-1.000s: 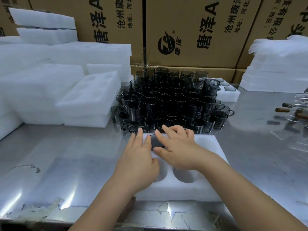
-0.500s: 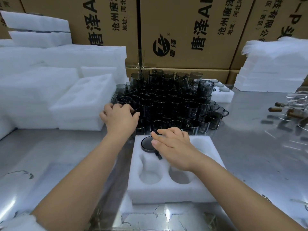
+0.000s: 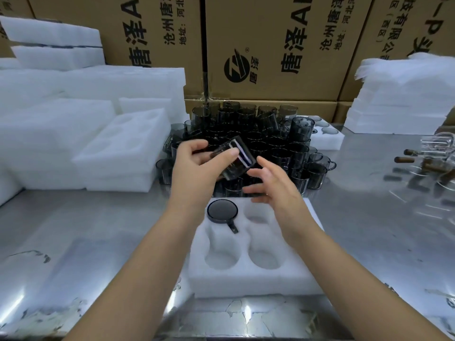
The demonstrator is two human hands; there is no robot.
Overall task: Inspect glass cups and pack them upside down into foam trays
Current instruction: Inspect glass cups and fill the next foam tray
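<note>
One inverted cup [image 3: 222, 210] sits in the foam tray [image 3: 246, 279]; above it, left hand [image 3: 194, 168] fingers pinch a tilted cup [image 3: 234, 168] under inspection, right hand [image 3: 273, 185] fingers spread. Next: flip it and seat it.

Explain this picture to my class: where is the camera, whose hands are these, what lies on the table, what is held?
No machine here: a person works with bare hands, and the single camera sits on their head, looking forward and down, so both forearms reach in from below. The left hand holds a dark glass cup, tilted, above the table. The right hand is open beside it, holding nothing. On the metal table lies a white foam tray with round hollows; one packed cup sits upside down in the far left hollow. Behind stands a crowd of loose cups, with foam stacks to the left and cardboard boxes at the back.
</note>
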